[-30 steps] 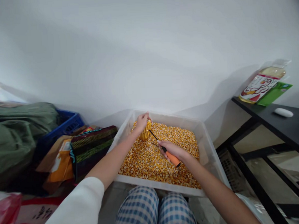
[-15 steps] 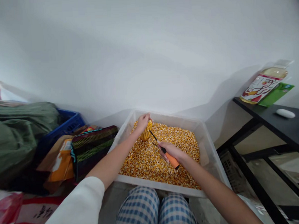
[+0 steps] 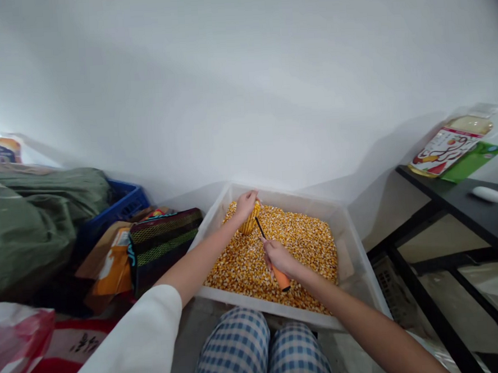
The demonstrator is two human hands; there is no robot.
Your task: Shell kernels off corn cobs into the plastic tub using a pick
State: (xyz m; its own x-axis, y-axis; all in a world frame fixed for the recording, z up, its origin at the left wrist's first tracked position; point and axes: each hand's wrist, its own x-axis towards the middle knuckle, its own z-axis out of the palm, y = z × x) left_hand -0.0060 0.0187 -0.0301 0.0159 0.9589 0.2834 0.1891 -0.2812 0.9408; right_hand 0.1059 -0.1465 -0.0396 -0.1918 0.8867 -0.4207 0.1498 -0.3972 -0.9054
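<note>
My left hand (image 3: 247, 202) is closed around the top of a corn cob (image 3: 248, 225), which stands tilted over a bed of loose corn kernels (image 3: 294, 234). In my right hand (image 3: 277, 257) is a screwdriver (image 3: 282, 280) with an orange and black handle. Its dark shaft points up and away, and the tip reaches the right side of the cob. Below both hands the yellow and whitish kernels spread across a translucent plastic bin (image 3: 349, 242). My fingers hide the cob's upper end.
To the left are a blue crate (image 3: 125, 202) with green cloth (image 3: 43, 204), a dark mesh bag (image 3: 163, 242) and a red-and-white bag (image 3: 64, 344). At right, a black table (image 3: 460, 196) carries a bottle (image 3: 449, 143), a green packet (image 3: 475, 158) and a white oval object (image 3: 488, 194). Behind stands a white wall.
The whole view has shifted slightly, with surroundings sliding right. My right hand has turned the screwdriver, so its handle stands steeper. My left hand stays on the cob.
</note>
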